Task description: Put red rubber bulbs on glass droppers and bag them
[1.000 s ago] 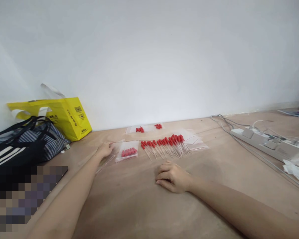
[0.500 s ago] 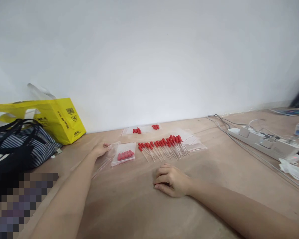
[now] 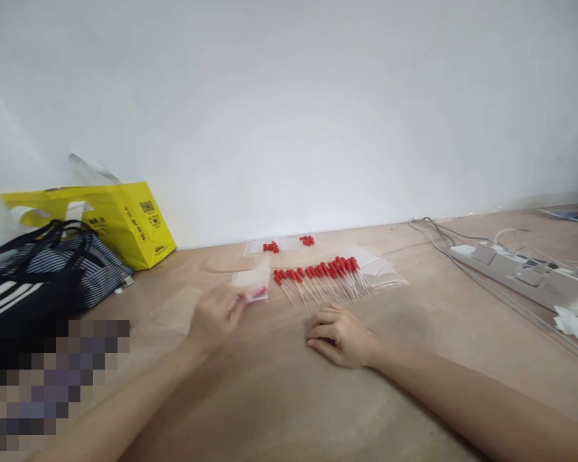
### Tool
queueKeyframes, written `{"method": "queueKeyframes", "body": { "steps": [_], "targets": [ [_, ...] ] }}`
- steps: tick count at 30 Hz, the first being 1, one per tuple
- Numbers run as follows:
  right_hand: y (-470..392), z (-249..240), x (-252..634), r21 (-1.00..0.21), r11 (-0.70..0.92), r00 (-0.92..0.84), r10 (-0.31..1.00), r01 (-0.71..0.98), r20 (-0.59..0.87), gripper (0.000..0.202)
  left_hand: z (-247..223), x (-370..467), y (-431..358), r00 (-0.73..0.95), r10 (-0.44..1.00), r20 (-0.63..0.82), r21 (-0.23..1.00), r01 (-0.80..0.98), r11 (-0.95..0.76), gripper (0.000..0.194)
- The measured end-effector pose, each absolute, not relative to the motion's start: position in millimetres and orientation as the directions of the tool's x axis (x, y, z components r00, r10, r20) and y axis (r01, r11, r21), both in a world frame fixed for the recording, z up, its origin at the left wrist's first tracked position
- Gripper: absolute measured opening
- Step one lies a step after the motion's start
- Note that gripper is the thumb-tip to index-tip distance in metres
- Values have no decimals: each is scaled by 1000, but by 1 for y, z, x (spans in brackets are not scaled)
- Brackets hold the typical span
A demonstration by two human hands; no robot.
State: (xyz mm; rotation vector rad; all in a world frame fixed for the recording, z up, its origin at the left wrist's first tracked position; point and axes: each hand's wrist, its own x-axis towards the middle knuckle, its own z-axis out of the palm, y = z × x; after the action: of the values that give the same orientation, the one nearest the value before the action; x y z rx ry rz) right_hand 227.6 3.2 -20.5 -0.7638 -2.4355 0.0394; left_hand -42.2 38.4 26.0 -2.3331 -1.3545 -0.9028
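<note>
My left hand (image 3: 216,314) reaches over a small stack of clear plastic bags (image 3: 248,278) with red pieces inside. Its fingers are bent and pinched together at the front of the stack, slightly blurred; whatever they grip is hidden. The hand covers most of the red pieces in the top bag. My right hand (image 3: 344,337) rests on the table with curled fingers, and nothing shows in them. Just beyond it lies a row of thin pale sticks with red tips (image 3: 318,279), fanned side by side.
Loose red pieces (image 3: 271,246) lie on clear plastic at the back by the wall. Flat clear bags (image 3: 378,266) sit right of the sticks. On the left are a yellow bag (image 3: 157,224) and a striped bag (image 3: 101,279). A power strip (image 3: 525,273) with cables stands right.
My left hand has moved right and toward me, from the plastic at the far left onto the bag stack. My right hand stays on the table. The whole view has shifted slightly.
</note>
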Motion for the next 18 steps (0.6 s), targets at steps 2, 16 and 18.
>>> {"method": "queueKeyframes", "body": {
  "steps": [2, 16, 18],
  "targets": [
    [4, -21, 228, -211, 818, -649, 558, 535, 517, 13, 15, -30, 2, 551, 696, 461, 60, 763, -644, 17],
    [7, -16, 227, -249, 848, -707, 528, 467, 471, 24, 20, -18, 4, 730, 677, -94, 163, 682, -713, 64],
    [8, -15, 227, -251, 851, -727, 524, 461, 443, 26, 15, -13, -1, 703, 703, -109, 175, 710, -682, 66]
  ]
}}
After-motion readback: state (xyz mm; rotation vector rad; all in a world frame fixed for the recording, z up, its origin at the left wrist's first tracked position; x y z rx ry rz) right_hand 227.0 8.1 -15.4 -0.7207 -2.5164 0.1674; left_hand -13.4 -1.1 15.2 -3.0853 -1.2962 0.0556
